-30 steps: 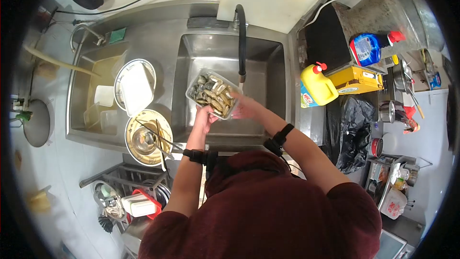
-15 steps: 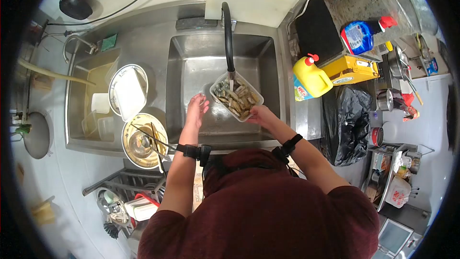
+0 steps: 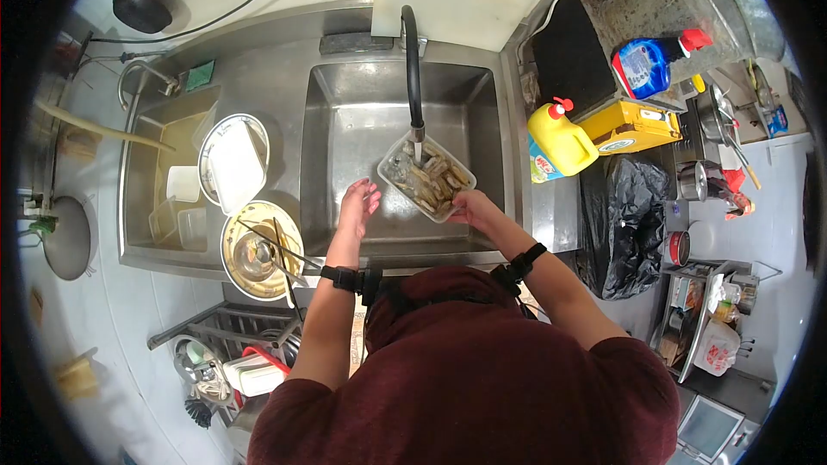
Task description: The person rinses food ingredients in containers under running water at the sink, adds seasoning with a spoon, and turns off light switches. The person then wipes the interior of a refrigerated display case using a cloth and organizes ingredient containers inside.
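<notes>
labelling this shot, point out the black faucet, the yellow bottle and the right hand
black faucet (image 3: 413, 77): head view, on the middle of its hose
yellow bottle (image 3: 561, 139): head view, on the body below the red pump
right hand (image 3: 474, 209): head view, on its middle, beside the container's corner

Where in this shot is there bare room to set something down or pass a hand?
Bare: the large sink basin beyond the left hand, and the steel counter between the green scouring pad and that basin. Crowded: under the black faucet, where the right hand holds the plastic container, and around the patterned plate.
</notes>
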Demonstrator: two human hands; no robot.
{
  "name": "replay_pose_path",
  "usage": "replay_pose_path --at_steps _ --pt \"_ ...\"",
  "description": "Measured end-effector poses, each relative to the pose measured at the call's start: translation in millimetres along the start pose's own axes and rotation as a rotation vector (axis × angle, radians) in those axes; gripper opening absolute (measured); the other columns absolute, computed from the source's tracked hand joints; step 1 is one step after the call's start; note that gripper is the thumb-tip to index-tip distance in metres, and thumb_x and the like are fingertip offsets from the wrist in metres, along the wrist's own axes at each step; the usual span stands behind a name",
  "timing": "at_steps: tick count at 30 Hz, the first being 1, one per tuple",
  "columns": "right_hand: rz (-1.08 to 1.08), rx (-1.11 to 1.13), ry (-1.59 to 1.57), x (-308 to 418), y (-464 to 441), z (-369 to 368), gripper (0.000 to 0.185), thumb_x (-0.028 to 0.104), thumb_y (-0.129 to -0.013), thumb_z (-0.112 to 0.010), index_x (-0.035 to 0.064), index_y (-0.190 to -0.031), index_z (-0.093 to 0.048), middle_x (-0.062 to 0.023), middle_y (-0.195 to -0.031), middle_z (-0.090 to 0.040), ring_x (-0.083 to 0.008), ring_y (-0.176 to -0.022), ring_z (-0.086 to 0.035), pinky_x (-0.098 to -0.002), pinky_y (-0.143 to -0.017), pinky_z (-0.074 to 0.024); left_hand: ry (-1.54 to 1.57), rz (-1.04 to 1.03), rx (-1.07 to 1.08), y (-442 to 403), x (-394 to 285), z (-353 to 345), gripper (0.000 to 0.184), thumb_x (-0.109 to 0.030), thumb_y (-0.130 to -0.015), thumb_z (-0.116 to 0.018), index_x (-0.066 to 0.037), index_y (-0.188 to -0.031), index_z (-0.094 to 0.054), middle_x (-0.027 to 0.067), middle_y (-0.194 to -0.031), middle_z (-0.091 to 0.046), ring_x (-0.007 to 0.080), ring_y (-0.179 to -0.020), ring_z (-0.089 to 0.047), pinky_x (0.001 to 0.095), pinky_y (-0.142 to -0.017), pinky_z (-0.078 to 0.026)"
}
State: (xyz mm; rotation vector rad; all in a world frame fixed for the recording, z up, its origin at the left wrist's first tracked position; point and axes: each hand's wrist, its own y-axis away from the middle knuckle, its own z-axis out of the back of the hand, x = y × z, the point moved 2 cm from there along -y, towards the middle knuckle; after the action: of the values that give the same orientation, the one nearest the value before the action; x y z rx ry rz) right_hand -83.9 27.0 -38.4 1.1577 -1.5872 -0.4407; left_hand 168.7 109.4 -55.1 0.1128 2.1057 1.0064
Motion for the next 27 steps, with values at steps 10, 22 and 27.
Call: replay_pose_path --at_steps 10,22,27 --pt "-0.03 0.036 -0.027 -3.9 1.5 4.6 0.043 0.004 -0.072 -0.044 -0.0037 -0.114 -0.038 -0.0166 -0.102 -0.055 -0.0283 -0.086 -0.06 -0.0399 -0.074 -0.052 -0.021 -0.005 0.001 1.9 -6.6 -2.2 0.035 -0.014 -0.081 -0.049 -0.005 -0.115 -0.043 0.0052 -0.096 -0.055 0.0133 -0.078 -0.056 0.0205 -0.06 -0.045" --pt "-0.024 -0.006 -0.03 -7.6 8.4 15.5 0.047 0.004 -0.069 -0.043 -0.0029 -0.116 -0.039 -0.0171 -0.106 -0.054 -0.0296 -0.093 -0.058 -0.0415 -0.084 -0.0466 0.017 0.012 0.051 -13.6 1.7 -21.8 0.03 -0.019 -0.084 -0.048 -0.007 -0.111 -0.047 0.0049 -0.096 -0.052 0.0158 -0.076 -0.053 0.0265 -0.062 -0.045" --pt "0.012 -0.046 -0.034 -5.0 16.9 12.2 0.046 0.006 -0.07 -0.045 -0.0029 -0.115 -0.041 -0.0162 -0.104 -0.055 -0.0295 -0.091 -0.059 -0.0411 -0.083 -0.047 -0.015 0.111 0.05 -28.6 1.6 -52.6 0.029 -0.032 -0.086 -0.045 -0.011 -0.105 -0.052 0.0005 -0.096 -0.053 0.0141 -0.081 -0.05 0.0298 -0.071 -0.04"
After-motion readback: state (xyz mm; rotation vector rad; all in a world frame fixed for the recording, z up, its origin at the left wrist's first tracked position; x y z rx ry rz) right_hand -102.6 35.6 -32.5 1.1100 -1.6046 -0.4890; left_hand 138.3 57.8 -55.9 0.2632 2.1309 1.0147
